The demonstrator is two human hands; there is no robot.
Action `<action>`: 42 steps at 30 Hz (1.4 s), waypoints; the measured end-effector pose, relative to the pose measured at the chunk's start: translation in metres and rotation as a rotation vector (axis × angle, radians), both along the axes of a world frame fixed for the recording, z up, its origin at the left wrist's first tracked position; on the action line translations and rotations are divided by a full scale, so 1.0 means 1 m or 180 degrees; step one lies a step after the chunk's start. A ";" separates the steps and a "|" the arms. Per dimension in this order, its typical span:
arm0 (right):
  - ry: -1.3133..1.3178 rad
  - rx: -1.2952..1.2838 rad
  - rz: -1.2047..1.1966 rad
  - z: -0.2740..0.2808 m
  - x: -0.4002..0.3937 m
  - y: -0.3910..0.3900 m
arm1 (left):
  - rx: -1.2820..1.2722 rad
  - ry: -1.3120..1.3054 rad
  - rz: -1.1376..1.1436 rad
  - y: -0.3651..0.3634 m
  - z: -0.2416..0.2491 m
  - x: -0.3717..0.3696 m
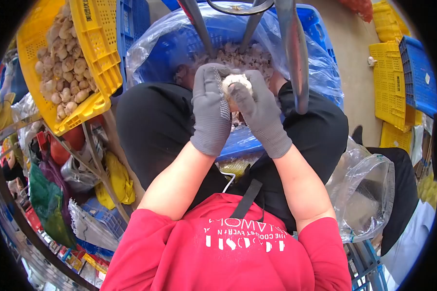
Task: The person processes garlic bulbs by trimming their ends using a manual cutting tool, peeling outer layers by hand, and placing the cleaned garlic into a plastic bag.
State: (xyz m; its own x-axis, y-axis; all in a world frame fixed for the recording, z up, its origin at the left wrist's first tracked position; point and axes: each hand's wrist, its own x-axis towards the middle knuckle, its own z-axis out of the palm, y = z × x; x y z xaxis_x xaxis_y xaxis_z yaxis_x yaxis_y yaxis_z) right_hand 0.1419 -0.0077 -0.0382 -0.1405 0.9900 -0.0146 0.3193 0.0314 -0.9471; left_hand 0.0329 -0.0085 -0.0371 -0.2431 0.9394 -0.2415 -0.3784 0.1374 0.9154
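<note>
A pale garlic bulb is held between my two hands, over a blue basket. My left hand, in a grey knit glove, is closed against the bulb's left side with its fingers curled. From the right, my right hand, gloved the same way, wraps the bulb and lays its thumb across the front. Part of the bulb is hidden by the gloves. Loose garlic skins lie in the basket beyond my hands. The blue basket is lined with a clear plastic bag.
At the left, a yellow crate holds many garlic bulbs. A metal frame rises over the basket, close to my right hand. Yellow crates and a blue crate stand at the right. A clear bag sits by my right leg.
</note>
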 end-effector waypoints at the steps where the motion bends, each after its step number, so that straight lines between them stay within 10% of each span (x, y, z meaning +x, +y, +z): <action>1: 0.0147 0.0070 0.0021 0.001 -0.001 0.002 | 0.0321 0.0311 -0.0236 -0.002 -0.002 -0.005; 4: 0.0364 0.0165 0.0007 -0.002 0.000 0.002 | 0.0471 0.0767 0.0023 0.004 0.015 0.001; 7: 0.1808 -0.1747 -0.0298 0.005 0.010 0.005 | 0.0533 -0.0027 -0.0509 0.005 0.006 -0.001; 11: -0.1408 0.1298 -0.0204 -0.040 0.017 0.000 | 0.0450 0.0526 -0.0730 -0.013 -0.002 0.013; 14: -0.1055 0.1101 -0.0526 -0.035 0.010 0.001 | 0.0493 0.0791 -0.0687 -0.011 -0.003 0.012; 16: 0.1380 -0.1258 -0.1303 -0.005 0.003 0.006 | 0.0442 0.0595 -0.0581 -0.009 0.002 0.014; 25: 0.0241 -0.0076 -0.0414 -0.002 -0.005 0.004 | 0.0347 0.0280 -0.0531 0.002 -0.014 0.001; 36: 0.1534 -0.1201 -0.0074 -0.006 0.009 0.013 | 0.0756 0.1221 -0.0892 0.007 0.001 -0.004; 38: 0.0329 -0.0274 0.0131 -0.001 0.006 0.011 | 0.0765 0.0495 -0.0703 0.007 0.004 -0.005; 42: 0.0621 -0.0342 0.0152 -0.001 0.007 0.016 | 0.0682 -0.0852 -0.0528 0.006 0.000 -0.001</action>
